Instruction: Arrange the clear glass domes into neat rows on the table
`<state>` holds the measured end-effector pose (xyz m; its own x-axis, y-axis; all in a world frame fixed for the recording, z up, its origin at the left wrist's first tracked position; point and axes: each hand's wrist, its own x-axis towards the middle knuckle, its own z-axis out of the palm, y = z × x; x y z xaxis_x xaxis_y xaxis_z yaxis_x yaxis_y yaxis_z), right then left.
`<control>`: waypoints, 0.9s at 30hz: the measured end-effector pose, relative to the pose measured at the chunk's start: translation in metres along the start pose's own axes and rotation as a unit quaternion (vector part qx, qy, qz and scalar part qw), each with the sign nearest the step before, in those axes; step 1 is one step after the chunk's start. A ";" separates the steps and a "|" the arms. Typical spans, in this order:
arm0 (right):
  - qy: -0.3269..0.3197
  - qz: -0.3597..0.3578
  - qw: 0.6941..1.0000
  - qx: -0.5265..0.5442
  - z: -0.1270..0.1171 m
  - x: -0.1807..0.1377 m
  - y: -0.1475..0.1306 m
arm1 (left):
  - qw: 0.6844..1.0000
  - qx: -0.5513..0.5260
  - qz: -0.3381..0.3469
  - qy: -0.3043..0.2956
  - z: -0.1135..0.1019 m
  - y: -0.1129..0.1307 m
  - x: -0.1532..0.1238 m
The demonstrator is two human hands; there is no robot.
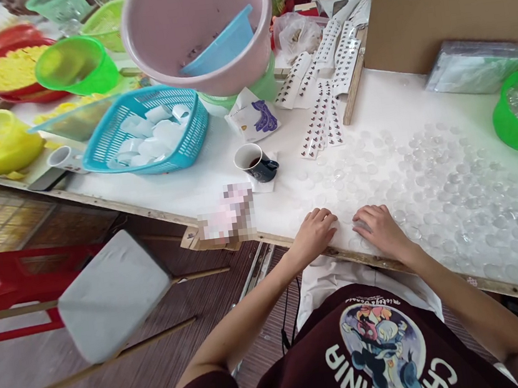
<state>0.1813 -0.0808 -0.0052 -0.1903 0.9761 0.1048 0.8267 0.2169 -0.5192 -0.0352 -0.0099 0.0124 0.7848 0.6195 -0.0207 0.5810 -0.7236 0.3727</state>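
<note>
My left hand [316, 235] rests at the table's front edge, fingers loosely bent and slightly apart, with nothing visible in it. Just to its right, my right hand [379, 229] lies over the near side of the spread discs, thumb and fingers apart. A clear disc [362, 225] shows by its thumb and fingertips; I cannot make out any firm hold on it. Many more clear, round, thin discs [457, 195] cover the white tabletop to the right and beyond both hands. Strips of small dark stickers [320, 120] lie farther back.
A dark mug [256, 163] of brown drink stands left of the hands. Behind it are a blue basket [202, 135] of white pieces and a large pink basin [147, 50]. At right, a green bowl [511, 131] holds clear items. A grey-topped stool [111, 300] stands below left.
</note>
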 end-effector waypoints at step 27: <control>0.015 0.025 0.999 0.021 -0.005 0.003 0.003 | 0.999 -0.019 -0.005 0.038 0.009 0.012 0.024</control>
<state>0.1853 -0.0768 -0.0024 -0.1332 0.9856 0.1037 0.8111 0.1686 -0.5601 -0.0081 -0.0064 0.0082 0.7590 0.6495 0.0451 0.5798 -0.7059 0.4069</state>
